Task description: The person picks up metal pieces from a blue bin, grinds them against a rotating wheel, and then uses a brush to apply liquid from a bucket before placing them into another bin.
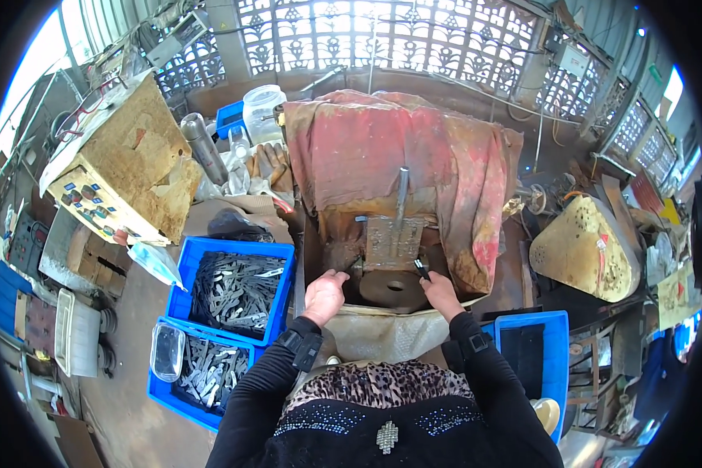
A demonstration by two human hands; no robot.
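Note:
Before me is a grinding machine under a stained red cloth [366, 148], with a dark round wheel [378, 288] lying flat in its open front. A worn metal plate [394, 242] with an upright rod stands just behind the wheel. My right hand [442, 296] is closed on a small dark metal strip [421, 268] at the wheel's right side. To the left of the wheel, my left hand [324, 297] has its fingers curled together at the opening's edge; whatever they hold, if anything, is hidden. Both wrists wear dark bands.
Two blue bins, an upper bin [174, 285] and a lower bin [152, 382], hold many metal strips at my left. Another blue bin [558, 359] stands at my right. A control box [125, 171] is at left; a yellowish guard [581, 249] is at right.

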